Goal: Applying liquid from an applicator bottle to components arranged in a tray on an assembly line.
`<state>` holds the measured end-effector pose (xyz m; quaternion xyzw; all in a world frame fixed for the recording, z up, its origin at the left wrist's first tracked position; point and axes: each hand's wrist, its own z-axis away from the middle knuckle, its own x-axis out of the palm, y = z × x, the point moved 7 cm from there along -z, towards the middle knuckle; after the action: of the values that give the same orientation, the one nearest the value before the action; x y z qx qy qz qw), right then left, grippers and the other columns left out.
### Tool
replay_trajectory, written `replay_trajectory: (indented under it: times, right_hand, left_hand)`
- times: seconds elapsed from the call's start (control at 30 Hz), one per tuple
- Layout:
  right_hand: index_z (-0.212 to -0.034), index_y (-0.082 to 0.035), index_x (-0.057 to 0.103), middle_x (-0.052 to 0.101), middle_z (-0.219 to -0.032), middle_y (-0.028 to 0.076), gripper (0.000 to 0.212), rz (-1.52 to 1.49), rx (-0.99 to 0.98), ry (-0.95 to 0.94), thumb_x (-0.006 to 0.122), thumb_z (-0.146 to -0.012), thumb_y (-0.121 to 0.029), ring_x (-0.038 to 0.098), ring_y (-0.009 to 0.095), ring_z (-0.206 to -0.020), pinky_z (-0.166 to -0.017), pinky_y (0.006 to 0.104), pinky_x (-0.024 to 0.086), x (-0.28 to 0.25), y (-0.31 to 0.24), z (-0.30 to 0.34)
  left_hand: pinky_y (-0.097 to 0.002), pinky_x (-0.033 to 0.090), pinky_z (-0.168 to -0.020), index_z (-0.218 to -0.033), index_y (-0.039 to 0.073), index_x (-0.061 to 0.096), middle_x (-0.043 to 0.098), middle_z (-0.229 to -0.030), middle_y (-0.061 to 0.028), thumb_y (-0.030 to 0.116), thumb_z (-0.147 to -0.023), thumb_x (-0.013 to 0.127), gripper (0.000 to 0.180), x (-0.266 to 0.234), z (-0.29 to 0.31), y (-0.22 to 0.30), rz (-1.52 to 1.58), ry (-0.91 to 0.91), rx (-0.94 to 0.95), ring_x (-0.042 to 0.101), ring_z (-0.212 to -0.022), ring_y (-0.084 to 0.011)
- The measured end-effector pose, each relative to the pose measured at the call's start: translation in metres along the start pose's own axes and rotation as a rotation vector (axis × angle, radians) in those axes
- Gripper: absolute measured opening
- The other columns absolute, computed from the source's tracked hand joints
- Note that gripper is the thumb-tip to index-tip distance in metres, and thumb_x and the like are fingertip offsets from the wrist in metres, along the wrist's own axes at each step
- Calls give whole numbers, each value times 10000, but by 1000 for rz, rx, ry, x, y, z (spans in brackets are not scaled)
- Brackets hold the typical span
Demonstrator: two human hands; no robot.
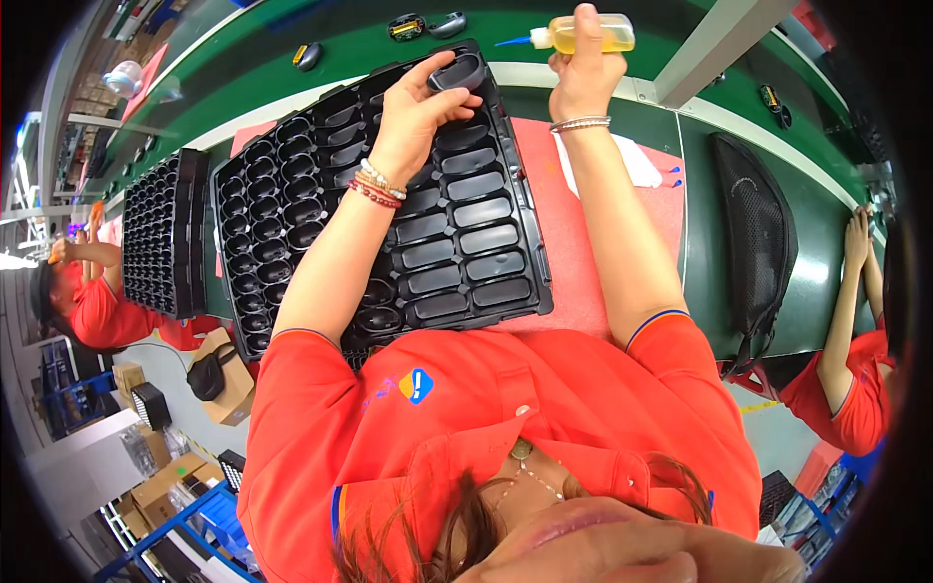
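Note:
My left hand pinches a dark oval plastic shell between thumb and fingers, over the far edge of a black tray. Rows of oval pockets fill this tray, and dark shells sit in many of them on its left side. Raised beyond the tray on the right, my right hand is closed round a clear squeeze bottle of yellow liquid. Its thin blue nozzle points left, toward the shell but apart from it. Under the tray lies a pink mat, with a white cloth on it.
A stack of black trays stands at left. To the right lies a black mesh bag. Opened devices rest on the green conveyor ahead, beside a metal post. Co-workers in red sit at both sides.

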<state>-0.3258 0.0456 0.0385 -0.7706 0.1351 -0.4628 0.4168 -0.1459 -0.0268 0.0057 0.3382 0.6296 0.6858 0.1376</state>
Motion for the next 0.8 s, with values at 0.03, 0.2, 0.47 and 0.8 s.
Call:
replay_trajectory:
  times: [0.03,0.2,0.47,0.8]
  right_hand:
    - [-691,-76,563,556,-595,0,277,4,2,-1,642,-833,-301,477,63,-465,-418,194,320,-1,7,0]
    - [-764,16,636,645,-715,50,367,235,-111,-116,698,-780,-345,588,108,-646,-605,241,460,15,8,21]
    - [-750,-9,633,649,-694,42,337,357,-228,-219,742,-745,-328,606,94,-644,-589,236,474,24,9,32]
    - [-767,-13,642,660,-684,47,340,376,-204,-228,744,-741,-337,613,94,-628,-575,233,481,26,11,38]
  left_hand:
    - [-258,529,-698,-1252,-58,423,606,-978,-151,4,-801,609,492,2,1,1,-68,-12,21,643,-815,-206]
    - [-249,526,-711,-1252,-47,436,612,-975,-131,18,-786,646,515,11,4,0,-201,-57,70,641,-814,-181]
    - [-257,528,-718,-1245,-41,448,611,-992,-135,19,-788,653,504,9,5,-1,-174,-49,73,637,-822,-180]
    - [-262,530,-724,-1237,-41,457,613,-985,-128,3,-786,650,493,8,5,-2,-194,-50,68,638,-815,-182]
